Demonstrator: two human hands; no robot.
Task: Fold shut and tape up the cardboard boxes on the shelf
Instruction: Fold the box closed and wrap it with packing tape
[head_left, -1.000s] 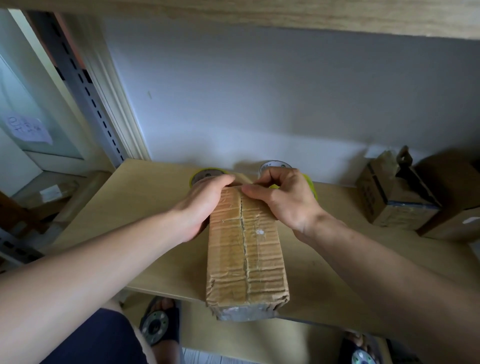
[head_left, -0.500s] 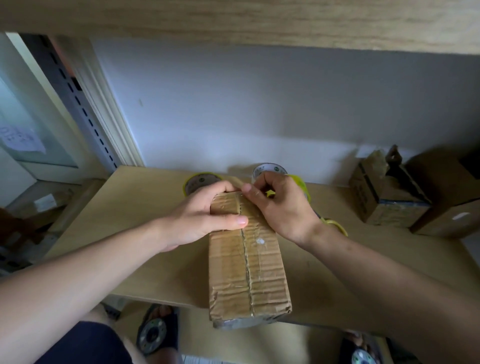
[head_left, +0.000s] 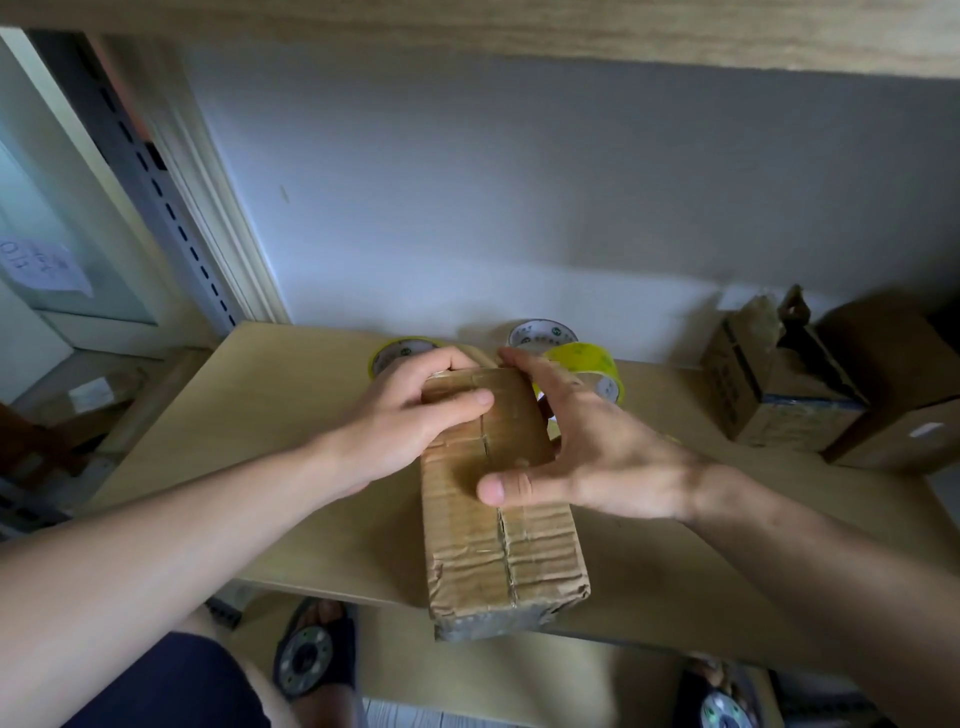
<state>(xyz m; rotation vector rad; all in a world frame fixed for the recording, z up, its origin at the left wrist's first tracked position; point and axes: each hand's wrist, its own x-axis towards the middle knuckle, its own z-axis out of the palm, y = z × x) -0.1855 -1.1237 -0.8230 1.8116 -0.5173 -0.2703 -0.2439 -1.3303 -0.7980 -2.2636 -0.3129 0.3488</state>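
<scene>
- Head view: I am looking down at a long box (head_left: 498, 499) lying on the shelf (head_left: 249, 415), its near end hanging a little over the front edge and its far end pointing at the wall.
- The box's top flaps are lying closed, meeting along a middle seam, with glossy tape showing across the wrinkled cardboard.
- My left hand (head_left: 410, 421) is gripping the far left corner of the box, thumb lying flat across the top, fingers curling over the far end.
- My right hand (head_left: 587, 452) is spreading wide over the right side of the box: the thumb is pressing on the top near the seam, the forefinger is reaching along the far end, and the other fingers are going down the right side. I cannot tell whether they are holding anything besides the box.
- A yellow tape roll (head_left: 587, 364) is sitting just behind my right hand, touching or nearly touching the fingers.
- Two more rolls are lying behind the box near the wall: a yellow-rimmed one (head_left: 400, 349) on the left, a white one (head_left: 540, 332) on the right.
- A small open box (head_left: 774, 384) is standing well apart at the right, flaps up, beside a larger carton (head_left: 904, 395).
- Below the shelf, my sandalled feet (head_left: 317, 654) are showing.
</scene>
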